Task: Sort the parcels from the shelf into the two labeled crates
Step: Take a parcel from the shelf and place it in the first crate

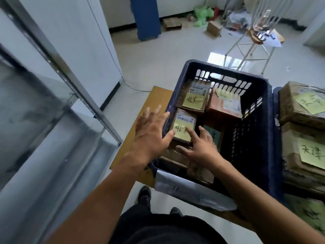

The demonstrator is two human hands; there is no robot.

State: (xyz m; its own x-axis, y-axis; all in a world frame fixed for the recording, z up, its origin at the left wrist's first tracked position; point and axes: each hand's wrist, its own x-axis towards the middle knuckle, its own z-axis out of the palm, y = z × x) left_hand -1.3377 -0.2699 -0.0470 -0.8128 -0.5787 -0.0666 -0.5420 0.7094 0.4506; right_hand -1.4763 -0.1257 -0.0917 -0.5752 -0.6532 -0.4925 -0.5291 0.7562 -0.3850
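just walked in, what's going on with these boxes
A person reaches into a dark blue crate that holds several parcels with yellow notes. Both hands are open at a small parcel on its left side. The left hand spreads over the rim with its thumb at the parcel's edge, and the right hand touches the parcel's yellow note. More noted parcels sit stacked to the right.

left hand [151, 136]: fingers spread, flat | right hand [202, 147]: fingers splayed, reaching forward
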